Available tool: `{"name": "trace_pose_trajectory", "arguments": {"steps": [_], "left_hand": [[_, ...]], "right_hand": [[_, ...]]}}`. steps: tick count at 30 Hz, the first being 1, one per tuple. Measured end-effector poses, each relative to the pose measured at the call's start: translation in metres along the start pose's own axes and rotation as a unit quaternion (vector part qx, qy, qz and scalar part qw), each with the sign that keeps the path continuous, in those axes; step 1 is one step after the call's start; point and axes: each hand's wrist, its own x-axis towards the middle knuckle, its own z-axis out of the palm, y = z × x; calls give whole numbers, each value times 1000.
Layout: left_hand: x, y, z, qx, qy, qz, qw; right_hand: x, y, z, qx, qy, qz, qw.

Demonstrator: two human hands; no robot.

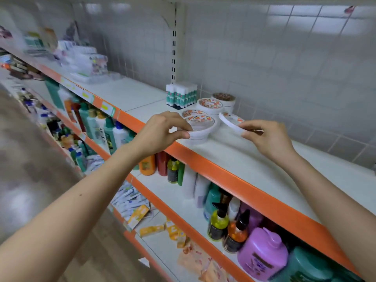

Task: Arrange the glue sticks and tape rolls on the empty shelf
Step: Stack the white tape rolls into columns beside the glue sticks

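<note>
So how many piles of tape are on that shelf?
4: front pile gripped by left hand, second pile just behind, third pile and back pile toward the wall. Right hand holds a loose roll.

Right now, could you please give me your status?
Left hand grips front tape stack. Right hand pinches tilted tape roll. Glue sticks upright behind. No obstruction seen.

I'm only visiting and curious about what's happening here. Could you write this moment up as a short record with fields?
place: white shelf with an orange front edge
glue sticks: a pack upright at the back
tape stacks: in a row beside the glue sticks
left hand: pinches the front stack of tape rolls
right hand: holds a single tape roll, tilted, right of the stacks
below: bottles on the lower shelf
</note>
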Motion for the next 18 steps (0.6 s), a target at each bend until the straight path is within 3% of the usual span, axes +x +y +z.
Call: {"name": "trace_pose_trajectory", "arguments": {"steps": [8,18], "left_hand": [[74,-76,0,-3,2,44,999],[146,-132,23,-47,-33,68,996]], "right_hand": [[86,13,30,-22,72,33,997],[152,39,51,-69,80,77,991]]}}
